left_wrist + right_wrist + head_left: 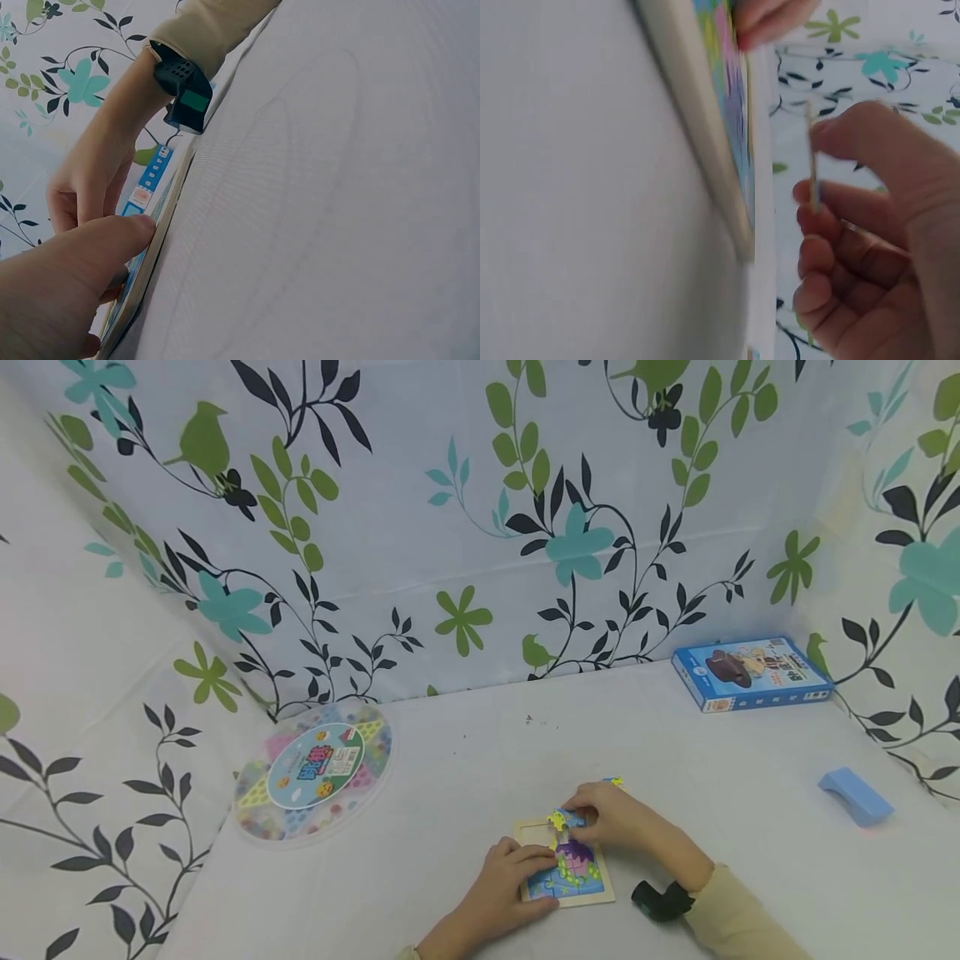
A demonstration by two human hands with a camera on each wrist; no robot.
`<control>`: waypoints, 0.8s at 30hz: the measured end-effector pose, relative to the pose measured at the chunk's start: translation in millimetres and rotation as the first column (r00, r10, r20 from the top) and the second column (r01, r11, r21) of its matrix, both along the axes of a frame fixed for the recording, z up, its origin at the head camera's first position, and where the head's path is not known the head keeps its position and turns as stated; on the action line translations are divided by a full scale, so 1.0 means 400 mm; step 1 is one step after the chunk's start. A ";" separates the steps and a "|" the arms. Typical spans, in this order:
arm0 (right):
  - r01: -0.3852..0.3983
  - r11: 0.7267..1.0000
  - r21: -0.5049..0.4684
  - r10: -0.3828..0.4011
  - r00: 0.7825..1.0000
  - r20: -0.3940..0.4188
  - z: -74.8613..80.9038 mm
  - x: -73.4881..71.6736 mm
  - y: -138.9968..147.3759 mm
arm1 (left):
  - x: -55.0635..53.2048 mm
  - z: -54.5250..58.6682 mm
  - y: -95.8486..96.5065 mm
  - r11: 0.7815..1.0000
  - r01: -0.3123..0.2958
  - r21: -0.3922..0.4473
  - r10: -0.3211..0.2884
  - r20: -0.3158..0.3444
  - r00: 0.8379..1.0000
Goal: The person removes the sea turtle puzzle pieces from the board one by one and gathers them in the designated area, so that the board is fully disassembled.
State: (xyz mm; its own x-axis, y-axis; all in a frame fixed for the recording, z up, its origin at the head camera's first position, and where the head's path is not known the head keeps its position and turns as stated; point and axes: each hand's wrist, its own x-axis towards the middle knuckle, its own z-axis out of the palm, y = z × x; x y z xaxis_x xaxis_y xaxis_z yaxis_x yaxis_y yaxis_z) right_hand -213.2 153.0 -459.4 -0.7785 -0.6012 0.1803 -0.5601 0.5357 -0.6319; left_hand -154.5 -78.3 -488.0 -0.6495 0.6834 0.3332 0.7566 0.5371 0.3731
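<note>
A wooden-framed jigsaw puzzle (566, 887) with a purple, pink and green picture lies on the table. My left hand (508, 881) rests on its left side, fingers over the picture and thumb along the near edge. In the left wrist view, the left thumb (112, 240) lies at the frame's rim. With thumb and fingertips, my right hand (618, 817) pinches a puzzle piece (557, 820) above the upper part of the frame. The right wrist view shows the thin piece (814, 161) edge-on, apart from the puzzle frame (705, 135). Another yellow-and-blue piece (613, 781) shows just beyond the right hand.
At the left lies a round packaged disc (251, 797) with colourful labels. A blue picture box (750, 672) sits at the back right, with a light blue arched block (857, 797) nearer. A black wrist device (662, 902) is on the right wrist. Patterned cloth hangs behind.
</note>
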 end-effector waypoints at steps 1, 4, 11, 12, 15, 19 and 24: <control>0.001 1.000 0.002 -0.001 1.000 -0.006 0.000 -0.001 0.008 | 0.001 0.001 0.000 1.000 -0.001 -0.001 0.001 0.009 1.000; 0.003 1.000 -0.003 -0.003 1.000 -0.020 0.000 -0.006 0.038 | 0.002 0.001 0.000 1.000 0.001 -0.006 -0.001 0.016 1.000; 0.058 0.998 -0.021 -0.059 0.995 -0.081 0.000 -0.005 0.126 | 0.005 -0.006 0.000 1.000 -0.007 -0.008 0.007 0.025 1.000; 0.078 0.997 -0.021 -0.080 0.993 -0.085 0.002 -0.004 0.139 | 0.005 -0.007 -0.001 1.000 -0.010 -0.005 0.011 0.037 0.999; 0.148 0.989 -0.028 -0.150 0.986 -0.071 0.009 -0.001 0.172 | 0.005 -0.009 -0.001 1.000 -0.020 0.009 0.019 0.065 0.998; 0.191 0.981 -0.044 -0.194 0.978 -0.083 0.013 -0.004 0.200 | 0.002 -0.008 -0.002 0.999 -0.030 0.032 0.027 0.076 0.997; 0.181 0.982 -0.052 -0.186 0.977 -0.107 0.010 -0.016 0.214 | -0.001 -0.007 -0.002 0.998 -0.027 0.059 0.023 0.067 0.997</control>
State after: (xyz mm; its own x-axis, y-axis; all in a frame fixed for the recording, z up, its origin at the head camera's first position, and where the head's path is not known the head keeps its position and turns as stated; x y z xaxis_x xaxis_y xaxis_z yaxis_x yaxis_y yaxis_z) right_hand -219.5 238.5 -455.4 -0.8485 -0.4403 0.2935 -0.5226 0.6104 -0.5952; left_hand -154.7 -79.3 -490.8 -0.6884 0.6466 0.3285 0.7155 0.5310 0.4540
